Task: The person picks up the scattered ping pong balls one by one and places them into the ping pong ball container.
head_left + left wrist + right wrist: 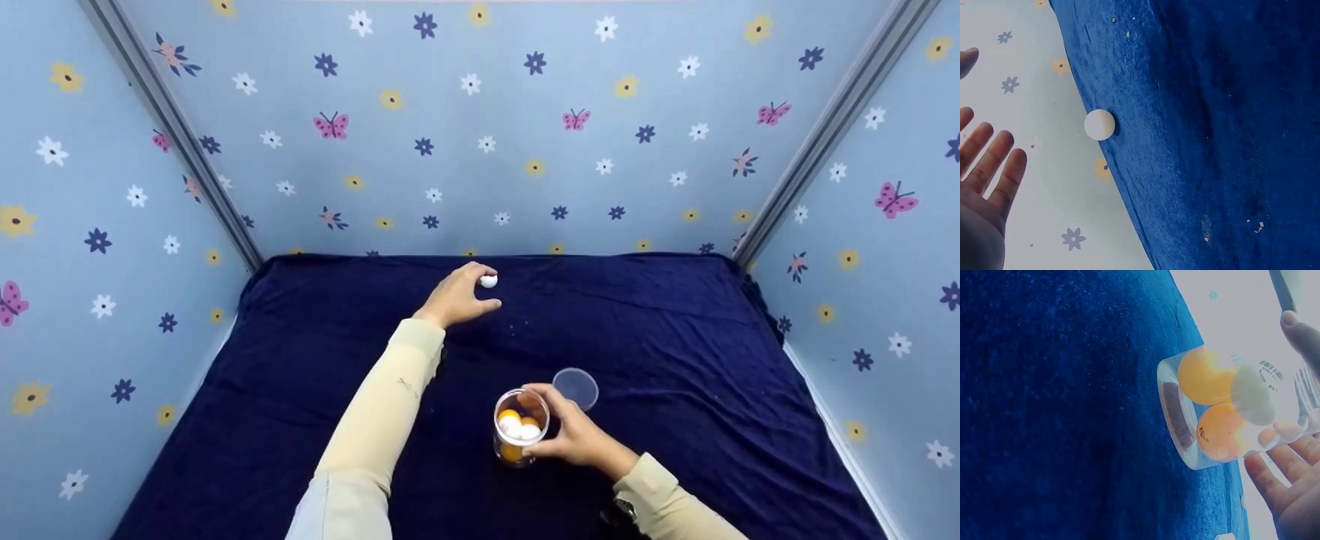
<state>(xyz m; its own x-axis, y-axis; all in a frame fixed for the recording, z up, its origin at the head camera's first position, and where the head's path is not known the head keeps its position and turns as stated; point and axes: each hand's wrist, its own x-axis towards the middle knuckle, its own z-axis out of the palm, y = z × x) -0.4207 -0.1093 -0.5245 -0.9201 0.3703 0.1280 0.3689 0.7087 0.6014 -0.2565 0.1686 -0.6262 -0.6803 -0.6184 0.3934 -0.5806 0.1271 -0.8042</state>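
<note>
A white ping-pong ball [489, 280] lies on the dark blue cloth near its far edge. Right beside it is my left hand [459, 297], thumb and fingers spread apart; in the left wrist view the fingers [999, 160] stand apart from the ball [1099, 125]. My right hand [574, 431] grips a clear plastic jar [504, 442] around its side near the open mouth. Orange and white balls fill part of the jar; the right wrist view shows an orange ball [1221, 432] and a white ball [1253, 395] through its wall.
A clear round lid [576, 388] lies on the cloth just beyond the right hand. The blue cloth [675, 337] covers the table, with small crumbs on it. Flower-patterned walls [480, 165] enclose the back and both sides.
</note>
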